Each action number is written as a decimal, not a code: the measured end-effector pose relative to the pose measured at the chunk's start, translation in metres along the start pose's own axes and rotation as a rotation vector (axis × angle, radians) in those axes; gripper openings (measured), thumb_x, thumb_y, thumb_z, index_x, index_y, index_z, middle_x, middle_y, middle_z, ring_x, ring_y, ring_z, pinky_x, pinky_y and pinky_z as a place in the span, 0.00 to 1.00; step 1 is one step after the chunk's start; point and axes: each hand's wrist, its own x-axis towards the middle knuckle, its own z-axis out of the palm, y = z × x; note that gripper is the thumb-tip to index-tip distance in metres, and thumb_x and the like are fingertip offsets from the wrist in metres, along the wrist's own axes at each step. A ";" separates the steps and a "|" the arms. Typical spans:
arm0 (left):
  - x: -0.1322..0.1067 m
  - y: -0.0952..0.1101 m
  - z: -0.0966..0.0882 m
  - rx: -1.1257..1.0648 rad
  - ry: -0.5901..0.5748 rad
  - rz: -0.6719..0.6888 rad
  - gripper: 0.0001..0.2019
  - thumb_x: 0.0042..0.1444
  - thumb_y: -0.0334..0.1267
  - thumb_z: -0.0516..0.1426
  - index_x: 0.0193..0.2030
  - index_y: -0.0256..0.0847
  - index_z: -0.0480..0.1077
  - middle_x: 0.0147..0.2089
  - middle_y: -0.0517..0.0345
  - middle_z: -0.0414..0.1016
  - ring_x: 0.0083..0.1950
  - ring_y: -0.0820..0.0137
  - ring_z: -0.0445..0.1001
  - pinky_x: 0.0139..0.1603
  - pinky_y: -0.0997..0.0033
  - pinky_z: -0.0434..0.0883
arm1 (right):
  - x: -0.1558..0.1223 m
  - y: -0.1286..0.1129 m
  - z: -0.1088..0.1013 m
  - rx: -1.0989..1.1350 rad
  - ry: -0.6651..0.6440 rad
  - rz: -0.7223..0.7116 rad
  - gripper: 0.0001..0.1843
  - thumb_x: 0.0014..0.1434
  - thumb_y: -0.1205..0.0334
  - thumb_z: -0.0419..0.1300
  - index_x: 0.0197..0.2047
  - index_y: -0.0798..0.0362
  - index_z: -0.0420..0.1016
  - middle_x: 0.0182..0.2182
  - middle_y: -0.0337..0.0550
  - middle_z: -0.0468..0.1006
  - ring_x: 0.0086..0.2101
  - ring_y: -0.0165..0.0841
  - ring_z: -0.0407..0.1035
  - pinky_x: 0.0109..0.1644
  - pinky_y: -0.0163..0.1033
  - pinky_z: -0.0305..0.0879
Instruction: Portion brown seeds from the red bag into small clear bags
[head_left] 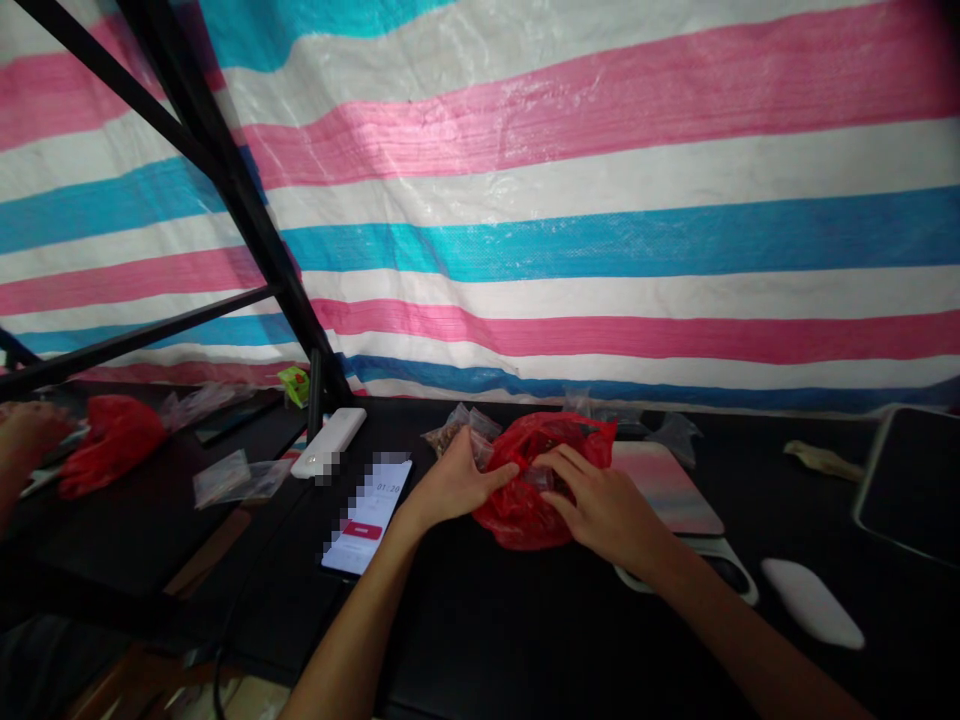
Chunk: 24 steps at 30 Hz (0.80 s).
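Note:
A red plastic bag [517,520] lies on the black tabletop with its mouth open towards me. My left hand [456,485] grips the bag's left rim, thumb over the edge. At the bag's mouth, my right hand [596,495] has its fingers bent and closing on a small clear plastic packet [540,478]; its fingertips are partly hidden, and what the packet holds is too dim to tell. Just behind my left hand is a clear plastic bag of small brown pieces [448,434].
Left of my arm lie a lit phone [367,520] and a white power bank [330,442]. To the right are a pinkish flat case [667,490], a white mouse [812,602] and a dark-screened tablet [915,485]. Another person's hand [30,430] is by a second red bag [112,440].

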 end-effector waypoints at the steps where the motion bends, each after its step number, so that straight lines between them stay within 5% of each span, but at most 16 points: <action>1: -0.002 0.000 0.001 0.036 -0.044 -0.012 0.24 0.47 0.39 0.70 0.49 0.39 0.68 0.45 0.55 0.76 0.45 0.66 0.75 0.45 0.68 0.73 | 0.000 -0.001 0.001 -0.004 -0.007 -0.014 0.18 0.68 0.61 0.58 0.61 0.45 0.70 0.57 0.45 0.76 0.45 0.39 0.78 0.42 0.42 0.71; 5: -0.004 -0.008 0.001 0.068 -0.203 -0.048 0.24 0.45 0.29 0.67 0.48 0.39 0.65 0.41 0.60 0.73 0.36 0.72 0.71 0.33 0.75 0.68 | -0.001 -0.006 0.001 -0.012 -0.006 -0.019 0.16 0.68 0.60 0.58 0.59 0.45 0.71 0.57 0.43 0.77 0.42 0.39 0.79 0.40 0.41 0.69; 12: 0.003 -0.014 0.001 0.063 -0.139 0.061 0.23 0.44 0.21 0.57 0.49 0.40 0.65 0.42 0.58 0.74 0.39 0.69 0.73 0.37 0.71 0.70 | -0.001 -0.003 -0.012 -0.012 -0.006 0.036 0.22 0.59 0.75 0.55 0.53 0.46 0.74 0.54 0.42 0.78 0.43 0.37 0.76 0.40 0.40 0.63; 17: 0.002 -0.011 0.003 0.204 -0.083 0.067 0.18 0.46 0.24 0.59 0.44 0.41 0.67 0.38 0.60 0.73 0.37 0.69 0.72 0.40 0.69 0.68 | -0.001 -0.001 -0.007 -0.017 -0.045 0.037 0.16 0.62 0.69 0.58 0.52 0.47 0.74 0.52 0.42 0.79 0.44 0.39 0.77 0.41 0.41 0.62; 24: 0.005 -0.003 0.015 -0.130 -0.081 -0.169 0.14 0.49 0.28 0.58 0.44 0.39 0.66 0.37 0.61 0.74 0.34 0.73 0.71 0.34 0.74 0.67 | 0.000 -0.002 0.002 -0.062 -0.064 0.087 0.13 0.66 0.58 0.63 0.53 0.48 0.73 0.51 0.43 0.81 0.42 0.42 0.79 0.38 0.41 0.63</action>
